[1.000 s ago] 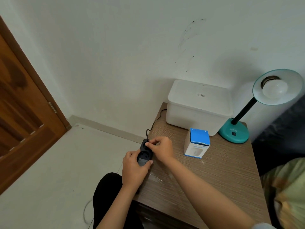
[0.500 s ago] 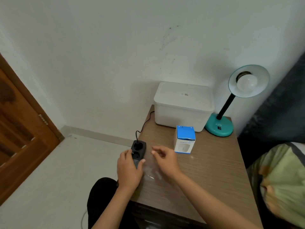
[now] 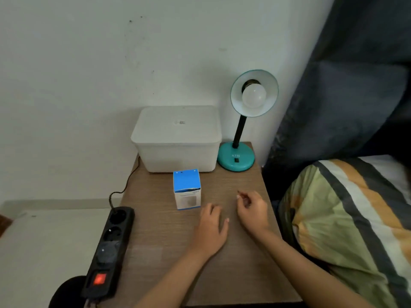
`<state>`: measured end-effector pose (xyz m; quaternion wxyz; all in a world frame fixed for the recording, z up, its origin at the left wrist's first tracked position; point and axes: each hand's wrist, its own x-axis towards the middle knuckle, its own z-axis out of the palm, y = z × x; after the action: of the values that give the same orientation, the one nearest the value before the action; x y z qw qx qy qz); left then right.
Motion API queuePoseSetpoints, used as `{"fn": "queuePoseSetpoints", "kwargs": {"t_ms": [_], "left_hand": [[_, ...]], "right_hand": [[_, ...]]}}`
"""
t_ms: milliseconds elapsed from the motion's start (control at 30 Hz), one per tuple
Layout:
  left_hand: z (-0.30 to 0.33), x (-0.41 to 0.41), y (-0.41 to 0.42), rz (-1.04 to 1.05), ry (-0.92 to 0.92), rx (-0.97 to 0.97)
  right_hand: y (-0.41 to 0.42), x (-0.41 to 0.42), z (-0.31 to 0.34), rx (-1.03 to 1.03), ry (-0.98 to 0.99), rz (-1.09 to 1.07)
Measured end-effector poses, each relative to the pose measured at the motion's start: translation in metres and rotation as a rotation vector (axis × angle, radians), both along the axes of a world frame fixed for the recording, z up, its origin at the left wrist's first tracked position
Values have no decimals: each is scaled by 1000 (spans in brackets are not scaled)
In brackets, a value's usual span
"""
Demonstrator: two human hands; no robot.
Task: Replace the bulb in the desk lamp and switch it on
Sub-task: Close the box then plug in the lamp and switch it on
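Both hands have left the power strip (image 3: pixel 108 250) and moved right, out over the bare wood in the middle of the table (image 3: pixel 233 274). At the table's back right corner stands the teal desk lamp (image 3: pixel 236 157), its shade tipped toward the camera with a white bulb (image 3: pixel 254 96) seated in the socket, unlit. A blue and white bulb box (image 3: pixel 187 189) stands upright in front of the white lidded bin (image 3: pixel 178 138), well apart from the lamp base. The left hand (image 3: pixel 210 230) lies palm down, fingers loosely spread, holding nothing. The right hand (image 3: pixel 252 210) hovers just beside it, fingers curled loosely and empty. The power strip lies along the table's left edge, its red switch (image 3: pixel 99 279) glowing, one cord plugged in. A striped blanket (image 3: pixel 347 218) lies to the right.
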<state>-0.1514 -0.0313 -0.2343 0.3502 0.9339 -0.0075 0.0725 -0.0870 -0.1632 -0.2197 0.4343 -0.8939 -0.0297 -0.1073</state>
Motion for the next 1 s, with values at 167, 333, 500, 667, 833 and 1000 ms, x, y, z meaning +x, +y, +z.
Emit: {"fn": "queuePoseSetpoints", "kwargs": {"t_ms": [167,333,500,667,833,1000], "left_hand": [[-2,65,-14,-60,42,212],[-14,95,-13,-26,201,374],[-19,98,-12,-13,231,393],[-17,98,-14,-4,217,365],[-19,98,-13,13,198,360],[-21,98,-15,44,184,387]], "right_hand": [[-3,60,3,-22,-26,-21],[2,94,3,-9,14,71],[6,121,-12,-67,7,117],[3,128,-23,-104,-49,111],[6,129,-25,-94,-68,111],[6,127,-26,-40,-77,91]]}}
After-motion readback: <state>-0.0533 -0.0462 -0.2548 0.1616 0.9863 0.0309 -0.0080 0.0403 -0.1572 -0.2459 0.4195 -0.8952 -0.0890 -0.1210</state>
